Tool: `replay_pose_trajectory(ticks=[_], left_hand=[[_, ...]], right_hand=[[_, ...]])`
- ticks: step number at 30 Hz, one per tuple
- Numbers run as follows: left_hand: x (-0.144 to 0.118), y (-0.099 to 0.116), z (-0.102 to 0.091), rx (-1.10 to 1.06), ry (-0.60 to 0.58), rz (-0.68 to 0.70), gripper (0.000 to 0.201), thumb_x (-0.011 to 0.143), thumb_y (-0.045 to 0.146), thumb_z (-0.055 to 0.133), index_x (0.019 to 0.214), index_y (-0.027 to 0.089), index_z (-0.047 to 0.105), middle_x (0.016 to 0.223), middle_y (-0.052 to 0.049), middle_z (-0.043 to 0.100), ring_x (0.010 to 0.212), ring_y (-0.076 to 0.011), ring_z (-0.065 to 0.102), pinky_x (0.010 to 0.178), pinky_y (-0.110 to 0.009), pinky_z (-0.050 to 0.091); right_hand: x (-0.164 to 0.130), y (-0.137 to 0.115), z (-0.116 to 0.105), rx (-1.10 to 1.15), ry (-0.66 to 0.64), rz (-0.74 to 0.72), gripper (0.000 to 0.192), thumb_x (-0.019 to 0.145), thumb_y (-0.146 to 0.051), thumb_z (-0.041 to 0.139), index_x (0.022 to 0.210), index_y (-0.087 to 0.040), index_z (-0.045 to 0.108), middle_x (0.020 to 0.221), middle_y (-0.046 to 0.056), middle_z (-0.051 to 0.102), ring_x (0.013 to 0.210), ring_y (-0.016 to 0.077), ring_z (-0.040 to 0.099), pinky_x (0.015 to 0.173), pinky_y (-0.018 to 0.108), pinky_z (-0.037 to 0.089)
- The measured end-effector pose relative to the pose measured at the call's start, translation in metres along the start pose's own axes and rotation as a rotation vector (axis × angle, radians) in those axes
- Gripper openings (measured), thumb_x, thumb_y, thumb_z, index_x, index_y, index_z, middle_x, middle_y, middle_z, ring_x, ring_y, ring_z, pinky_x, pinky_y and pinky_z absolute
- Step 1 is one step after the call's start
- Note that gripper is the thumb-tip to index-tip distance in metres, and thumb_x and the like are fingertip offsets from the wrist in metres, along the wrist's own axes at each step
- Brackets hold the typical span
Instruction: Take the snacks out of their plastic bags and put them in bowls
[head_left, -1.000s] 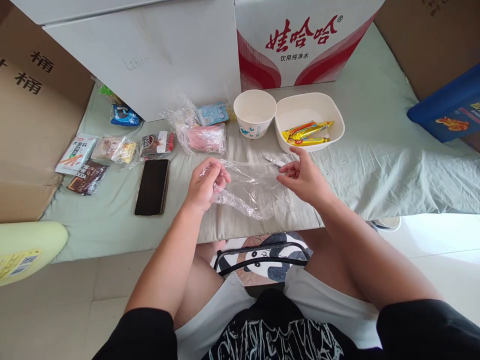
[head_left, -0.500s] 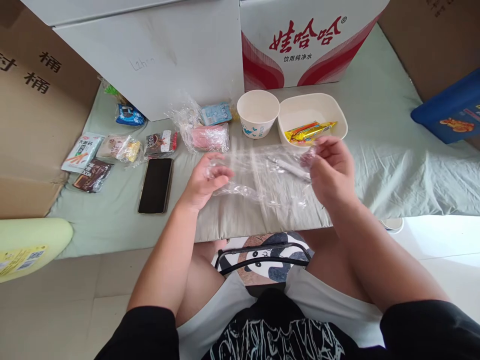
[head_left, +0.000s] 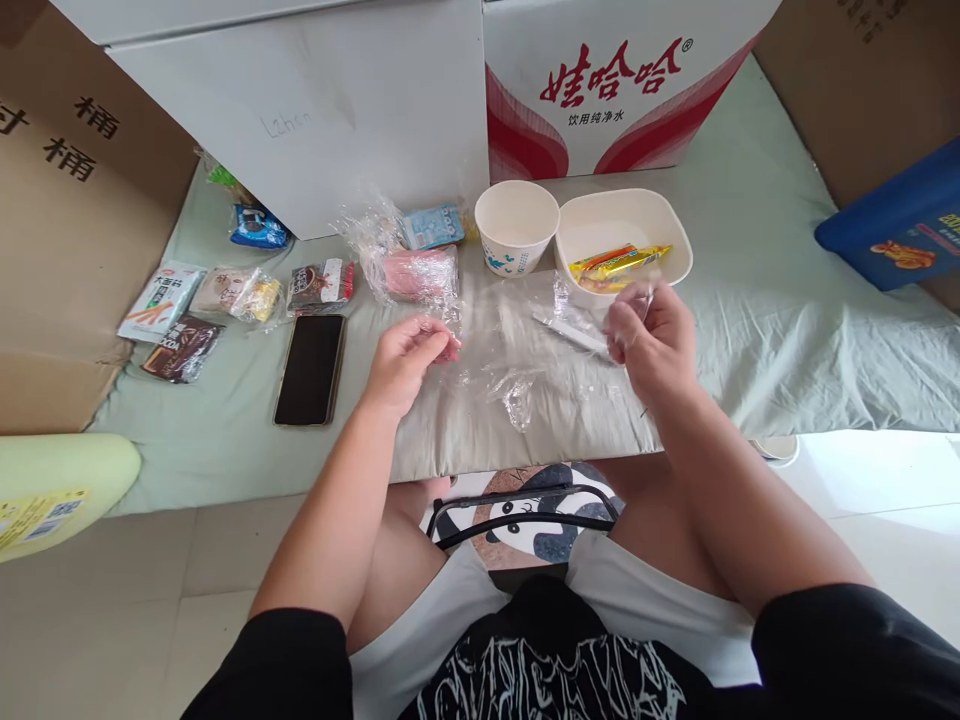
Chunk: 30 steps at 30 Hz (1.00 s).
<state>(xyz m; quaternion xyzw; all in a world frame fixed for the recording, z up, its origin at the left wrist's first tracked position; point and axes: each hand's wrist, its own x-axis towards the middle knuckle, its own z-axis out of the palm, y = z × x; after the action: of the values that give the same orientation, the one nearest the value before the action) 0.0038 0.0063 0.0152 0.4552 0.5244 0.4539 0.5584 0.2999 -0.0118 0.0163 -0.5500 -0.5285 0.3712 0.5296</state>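
Observation:
My left hand (head_left: 409, 360) pinches one end of a clear plastic wrap sheet (head_left: 517, 345) and my right hand (head_left: 651, 335) grips the other end. The film is stretched between them just above the green cloth. A small white item (head_left: 570, 332) lies under the film near my right hand. Behind my right hand stands a white square bowl (head_left: 671, 240) with yellow snack sticks (head_left: 619, 265) in it. A white paper cup (head_left: 516, 225) stands beside the bowl.
A black phone (head_left: 309, 368) lies left of my left hand. Several snack packets (head_left: 225, 300) and a wrapped pink bundle (head_left: 416, 272) sit at the back left. Cardboard boxes (head_left: 60, 230) wall the left side, white boxes (head_left: 360, 110) the back. A blue box (head_left: 900, 225) is at right.
My right hand took hold of the film's right end and pulled it rightward. The crumpled film is now spread out flat between both hands.

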Motion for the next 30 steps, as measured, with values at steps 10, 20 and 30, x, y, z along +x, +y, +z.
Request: replay_pose_trajectory(ticks=[10,20,30], left_hand=[[0.005,0.002,0.004,0.05,0.036,-0.045,0.04,0.069,0.048,0.085,0.09,0.02,0.066,0.067,-0.001,0.073,0.054,-0.0144,0.068,0.046,-0.021,0.046],[0.006,0.001,-0.003,0.05,-0.124,-0.107,0.045,0.065,0.046,0.092,0.09,0.02,0.067,0.066,-0.001,0.071,0.057,-0.0151,0.069,0.05,-0.022,0.05],[0.007,0.01,0.0,-0.125,-0.068,-0.172,0.047,0.061,0.039,0.092,0.096,0.018,0.068,0.072,-0.001,0.075,0.06,-0.0124,0.069,0.056,-0.022,0.051]], right_hand=[[0.003,-0.003,-0.002,0.053,0.073,0.011,0.03,0.089,-0.052,0.07,0.097,-0.027,0.055,0.07,-0.006,0.058,0.044,0.0079,0.046,0.041,0.025,0.036],[0.006,-0.005,-0.006,0.122,0.004,0.138,0.031,0.075,-0.04,0.079,0.085,-0.025,0.054,0.07,-0.004,0.067,0.054,0.0106,0.061,0.054,0.027,0.054],[0.004,-0.007,-0.004,0.203,-0.047,0.224,0.035,0.079,-0.049,0.078,0.09,-0.024,0.056,0.072,-0.003,0.071,0.05,0.0095,0.062,0.05,0.025,0.051]])
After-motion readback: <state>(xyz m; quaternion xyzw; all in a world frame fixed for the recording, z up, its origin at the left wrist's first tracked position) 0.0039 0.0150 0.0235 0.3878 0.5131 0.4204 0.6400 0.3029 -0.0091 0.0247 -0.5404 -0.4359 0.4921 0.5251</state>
